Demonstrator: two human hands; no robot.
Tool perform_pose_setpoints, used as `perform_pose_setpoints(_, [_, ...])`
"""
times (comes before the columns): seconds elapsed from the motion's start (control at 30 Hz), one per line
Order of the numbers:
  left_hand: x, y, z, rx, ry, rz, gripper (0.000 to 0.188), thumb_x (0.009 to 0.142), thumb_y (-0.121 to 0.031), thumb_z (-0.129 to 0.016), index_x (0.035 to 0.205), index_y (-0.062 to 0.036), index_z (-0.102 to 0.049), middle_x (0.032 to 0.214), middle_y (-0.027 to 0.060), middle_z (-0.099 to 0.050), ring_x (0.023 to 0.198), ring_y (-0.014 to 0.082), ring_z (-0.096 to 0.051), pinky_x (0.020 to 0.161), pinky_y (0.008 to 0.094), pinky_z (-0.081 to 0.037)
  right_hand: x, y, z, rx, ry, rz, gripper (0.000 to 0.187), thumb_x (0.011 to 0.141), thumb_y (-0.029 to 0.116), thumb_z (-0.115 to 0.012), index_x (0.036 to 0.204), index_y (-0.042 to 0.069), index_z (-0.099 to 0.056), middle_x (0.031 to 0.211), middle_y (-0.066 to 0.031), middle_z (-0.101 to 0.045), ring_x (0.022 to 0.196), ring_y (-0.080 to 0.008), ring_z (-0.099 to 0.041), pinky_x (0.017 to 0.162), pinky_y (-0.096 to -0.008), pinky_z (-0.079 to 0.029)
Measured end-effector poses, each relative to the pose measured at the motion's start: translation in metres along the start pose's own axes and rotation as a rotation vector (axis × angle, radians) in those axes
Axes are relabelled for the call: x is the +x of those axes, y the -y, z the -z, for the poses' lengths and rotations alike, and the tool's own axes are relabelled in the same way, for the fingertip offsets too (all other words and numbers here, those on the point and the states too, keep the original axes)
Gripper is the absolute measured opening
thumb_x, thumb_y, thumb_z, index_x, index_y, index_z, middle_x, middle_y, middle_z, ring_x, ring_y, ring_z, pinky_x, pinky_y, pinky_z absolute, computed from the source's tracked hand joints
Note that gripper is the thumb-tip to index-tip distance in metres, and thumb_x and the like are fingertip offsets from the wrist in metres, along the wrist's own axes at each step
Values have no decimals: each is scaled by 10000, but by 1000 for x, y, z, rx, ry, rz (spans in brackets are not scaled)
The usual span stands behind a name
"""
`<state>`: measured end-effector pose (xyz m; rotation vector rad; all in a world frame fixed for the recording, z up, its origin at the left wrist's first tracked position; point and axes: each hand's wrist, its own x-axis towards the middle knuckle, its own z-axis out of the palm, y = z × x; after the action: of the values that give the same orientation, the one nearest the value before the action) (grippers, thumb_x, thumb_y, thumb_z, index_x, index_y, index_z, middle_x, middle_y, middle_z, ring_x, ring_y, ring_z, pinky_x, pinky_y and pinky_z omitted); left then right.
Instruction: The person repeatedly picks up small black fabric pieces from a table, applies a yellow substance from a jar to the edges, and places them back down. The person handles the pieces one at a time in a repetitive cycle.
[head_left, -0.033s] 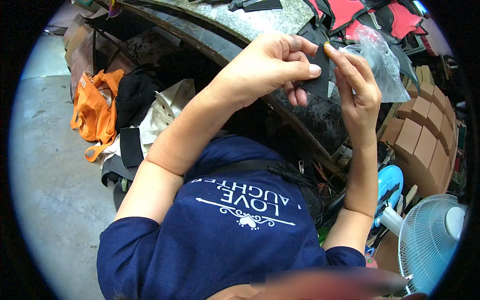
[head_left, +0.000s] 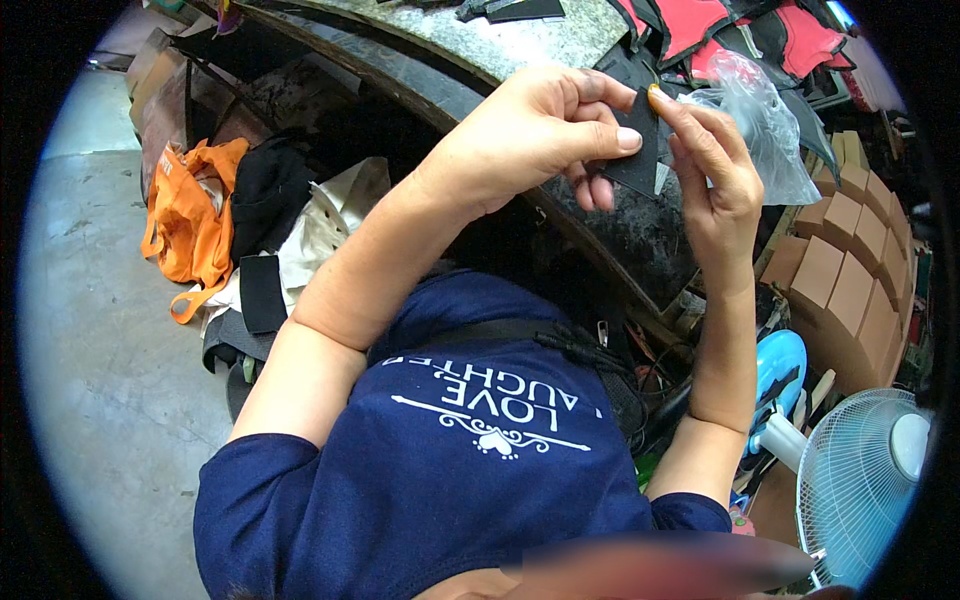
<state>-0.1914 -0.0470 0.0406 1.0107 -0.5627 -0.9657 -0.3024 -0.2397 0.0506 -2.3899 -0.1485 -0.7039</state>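
Note:
A thin, flat black piece [head_left: 640, 155] with straight edges is held up over the edge of the dark worktable [head_left: 650, 240]. My left hand [head_left: 560, 130] is closed on it, thumb laid across the near face and fingers curled behind. From the right, my right hand [head_left: 715, 165] meets the same piece. Its index fingertip, with something orange-yellow on it, rests at the upper corner, and the thumb is bent close to the right edge. Whether the right hand also holds something small between its fingers is hidden.
Pink-and-black cut pieces [head_left: 690, 30] and a clear plastic bag [head_left: 765, 130] lie beyond my hands. Stacked brown cartons [head_left: 840, 250] stand at the right, above a fan [head_left: 870, 480]. An orange bag [head_left: 190, 210] and cloths sit at the left.

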Motion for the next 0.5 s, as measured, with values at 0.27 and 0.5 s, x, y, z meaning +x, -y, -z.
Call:
perform_pose_setpoints(0.27, [2,3,1,-25,-40,5,390,983,-154,-697,1295,45,-576,856,48,-694,607,102,-685,539,189,-550,-3,-4,10,159,95,23,384,890,-71,-658,1184,140,-787,1059,-73,-683,866,-173,-652,741,-273,-529])
perform_pose_setpoints(0.5, [6,7,4,-101,-50,5,382,981,-154,-692,1288,38,-571,863,60,-707,614,102,-684,550,186,-541,-11,0,15,-187,49,220,476,795,-66,-690,1156,221,-806,1085,-50,-694,747,-146,-638,640,-256,-522])
